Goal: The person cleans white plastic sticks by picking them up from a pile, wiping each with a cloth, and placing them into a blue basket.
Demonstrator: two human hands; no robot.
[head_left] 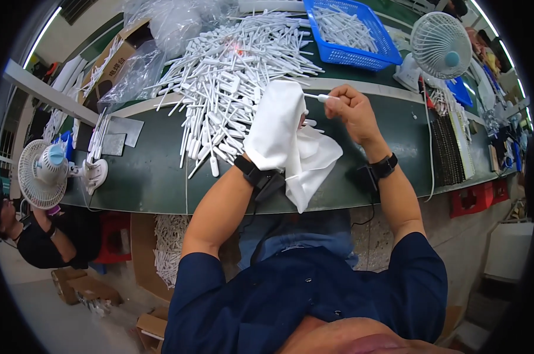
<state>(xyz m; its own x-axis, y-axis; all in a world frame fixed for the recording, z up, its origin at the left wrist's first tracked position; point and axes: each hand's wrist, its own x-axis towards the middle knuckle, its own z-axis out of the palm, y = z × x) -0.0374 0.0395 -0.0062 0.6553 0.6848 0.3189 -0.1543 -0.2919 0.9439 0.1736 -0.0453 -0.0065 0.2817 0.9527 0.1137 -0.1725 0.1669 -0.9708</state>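
My left hand (278,154) is wrapped in a white cloth (287,141) that hangs down over the table's near edge; the hand itself is mostly hidden under it. My right hand (352,109) pinches a thin white plastic stick (320,97) by one end, its free end pointing left toward the cloth. A large heap of the same white sticks (231,76) lies on the dark green table (155,171) just left of and beyond the cloth. Both wrists wear black bands.
A blue basket (352,56) with several white sticks stands at the back. Small white fans sit at the right (441,47) and left (45,174). Clear plastic bags (160,29) and a cardboard box (110,65) lie back left. Another person (37,236) crouches at lower left.
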